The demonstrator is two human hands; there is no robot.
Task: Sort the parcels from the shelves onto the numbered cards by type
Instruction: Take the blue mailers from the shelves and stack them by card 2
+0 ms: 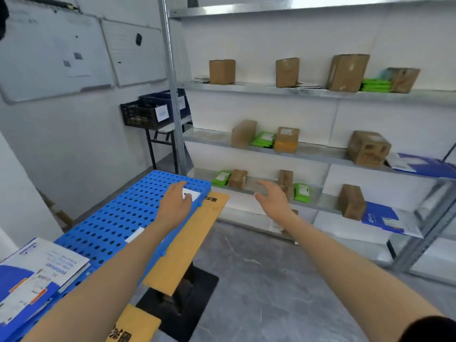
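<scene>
Grey metal shelves (246, 88) carry brown cardboard boxes (222, 71), green plastic mailers (301, 192) and blue-and-white envelopes (377, 214). Both hands are empty and relaxed: the left hand (175, 206) over a white card (195, 193) on the blue perforated tabletop (111, 218), the right hand (274, 201) stretched shelfward. Fetching looks underway; next, grasp one parcel.
</scene>
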